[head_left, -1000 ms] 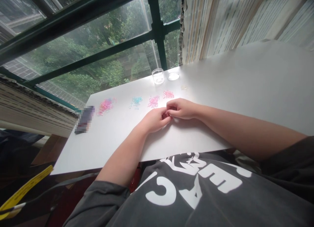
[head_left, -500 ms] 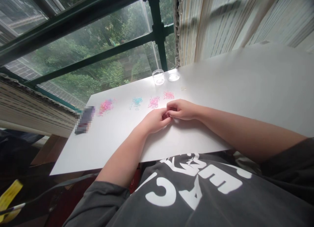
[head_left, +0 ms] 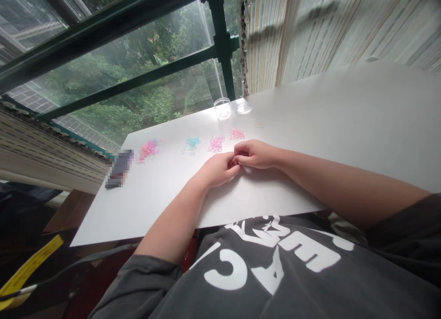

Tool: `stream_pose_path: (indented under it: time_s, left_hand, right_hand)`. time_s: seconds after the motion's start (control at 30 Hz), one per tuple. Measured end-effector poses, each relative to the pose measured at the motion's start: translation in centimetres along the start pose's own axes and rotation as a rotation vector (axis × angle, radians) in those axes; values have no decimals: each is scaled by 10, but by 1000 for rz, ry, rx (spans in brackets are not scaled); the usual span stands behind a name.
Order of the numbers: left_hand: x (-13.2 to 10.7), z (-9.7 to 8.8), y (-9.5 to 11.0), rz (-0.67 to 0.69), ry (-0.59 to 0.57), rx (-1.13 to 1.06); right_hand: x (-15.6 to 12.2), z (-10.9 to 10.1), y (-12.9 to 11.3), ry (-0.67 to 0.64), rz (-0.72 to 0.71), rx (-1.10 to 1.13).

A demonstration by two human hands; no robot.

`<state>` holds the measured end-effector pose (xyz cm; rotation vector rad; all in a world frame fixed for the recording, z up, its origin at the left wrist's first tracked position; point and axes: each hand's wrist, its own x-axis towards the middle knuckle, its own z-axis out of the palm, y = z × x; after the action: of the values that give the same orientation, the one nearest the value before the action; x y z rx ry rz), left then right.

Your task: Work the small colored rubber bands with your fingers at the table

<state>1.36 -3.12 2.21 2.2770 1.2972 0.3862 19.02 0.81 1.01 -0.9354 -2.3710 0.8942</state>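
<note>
My left hand (head_left: 216, 169) and my right hand (head_left: 255, 153) meet fingertip to fingertip on the white table (head_left: 310, 140), both pinched closed around a tiny pink-red thing, probably a small rubber band, mostly hidden by the fingers. Just beyond the hands lie small heaps of loom bands: a pink heap (head_left: 216, 143), another pink heap (head_left: 236, 134), a turquoise heap (head_left: 192, 143) and a mixed pink heap (head_left: 148, 149) further left.
A clear round container (head_left: 222, 108) and its lid (head_left: 244, 109) stand at the table's far edge by the window. A dark blurred rectangular object (head_left: 119, 168) lies near the left edge. A few pale bands (head_left: 258, 124) lie right of the heaps.
Both hands stay pinched together in the same spot. Only the camera view has shifted slightly.
</note>
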Motion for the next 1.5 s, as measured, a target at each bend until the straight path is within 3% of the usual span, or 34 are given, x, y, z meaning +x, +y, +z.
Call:
stream_pose_path:
  time_s: [1.5]
  left_hand:
    - [-1,-2,3,-19,-12,10]
  right_hand:
    - [0,-1,-1,8,-3,10]
